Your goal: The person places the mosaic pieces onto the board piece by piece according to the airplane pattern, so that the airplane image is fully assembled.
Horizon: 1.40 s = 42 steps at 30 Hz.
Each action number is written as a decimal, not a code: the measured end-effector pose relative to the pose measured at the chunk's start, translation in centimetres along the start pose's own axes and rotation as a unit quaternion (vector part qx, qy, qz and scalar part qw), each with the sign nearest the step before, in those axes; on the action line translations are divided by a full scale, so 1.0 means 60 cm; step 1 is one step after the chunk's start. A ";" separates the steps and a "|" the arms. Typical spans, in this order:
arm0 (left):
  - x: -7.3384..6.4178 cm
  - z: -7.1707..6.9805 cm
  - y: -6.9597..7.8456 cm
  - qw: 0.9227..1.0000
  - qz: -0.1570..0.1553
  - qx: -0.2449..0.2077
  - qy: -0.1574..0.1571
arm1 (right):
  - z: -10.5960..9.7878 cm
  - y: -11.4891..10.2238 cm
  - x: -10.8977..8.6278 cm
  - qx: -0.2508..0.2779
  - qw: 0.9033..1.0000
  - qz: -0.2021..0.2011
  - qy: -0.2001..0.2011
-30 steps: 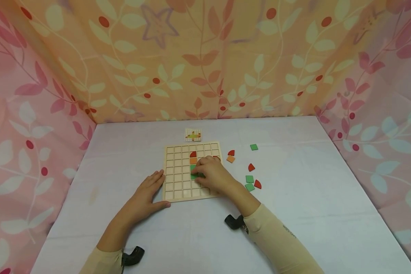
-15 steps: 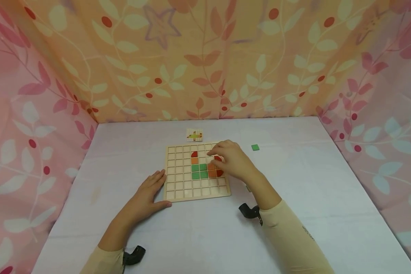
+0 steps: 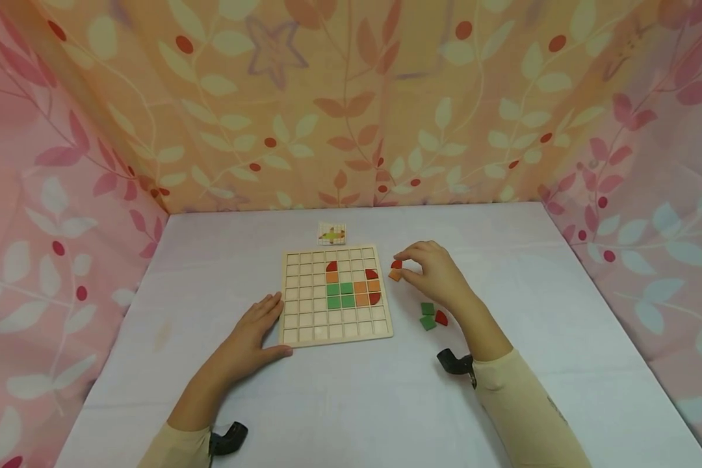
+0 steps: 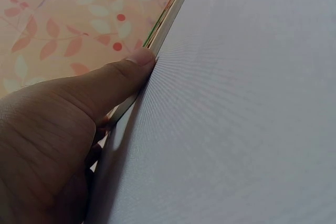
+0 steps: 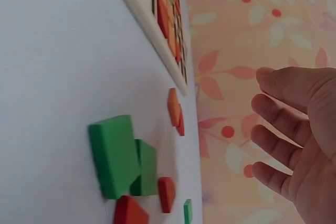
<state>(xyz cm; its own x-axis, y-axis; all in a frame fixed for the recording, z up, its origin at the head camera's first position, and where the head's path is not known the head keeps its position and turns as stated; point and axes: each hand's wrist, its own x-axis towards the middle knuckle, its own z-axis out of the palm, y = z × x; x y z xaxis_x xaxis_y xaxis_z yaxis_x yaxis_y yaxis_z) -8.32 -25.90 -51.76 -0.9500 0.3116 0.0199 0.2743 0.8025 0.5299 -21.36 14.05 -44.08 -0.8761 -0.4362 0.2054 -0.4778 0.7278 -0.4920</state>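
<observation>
A square wooden grid board (image 3: 305, 301) lies mid-table, with green squares (image 3: 348, 301), orange squares (image 3: 361, 299) and red quarter-round pieces (image 3: 331, 266) in its cells. My left hand (image 3: 248, 333) rests against the board's left side, fingers straight along the edge, thumb (image 4: 121, 77) touching the near edge by the corner. Off the board's right side, my right hand (image 3: 441, 273) hovers with fingers apart and nothing between them. Close at its fingertips lie a loose orange square (image 3: 394, 275) and a red quarter-round (image 3: 396, 264).
Two green squares (image 3: 427, 309) and a red quarter-round (image 3: 441, 318) lie together near my right wrist. The right wrist view shows another red piece (image 5: 167, 195) and a farther green square (image 5: 188, 211). A small pattern card (image 3: 332, 234) lies behind the board.
My right hand has lifted off the green squares on the board and moved right, to beside the loose orange and red pieces. My left hand has stayed at the board's edge.
</observation>
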 end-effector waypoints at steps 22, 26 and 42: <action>0.001 0.001 0.001 1.000 -0.019 0.007 -0.012 | 0.068 0.039 0.002 -0.028 0.998 0.061 -0.005; 0.002 0.000 0.001 1.000 -0.018 0.006 -0.012 | 0.071 0.042 0.001 -0.033 0.998 0.060 -0.011; 0.000 -0.003 0.005 1.000 -0.018 0.006 -0.014 | 0.092 0.052 0.001 -0.032 0.998 0.052 0.011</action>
<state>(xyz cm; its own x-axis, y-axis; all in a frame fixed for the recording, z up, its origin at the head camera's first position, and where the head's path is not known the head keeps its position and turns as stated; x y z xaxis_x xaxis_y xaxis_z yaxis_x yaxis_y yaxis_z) -8.29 -25.74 -51.42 -0.9549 0.2959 -0.0229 0.2417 0.8200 0.5189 -22.53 13.40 -50.29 -0.9219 -0.3459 0.1746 -0.3871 0.8011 -0.4566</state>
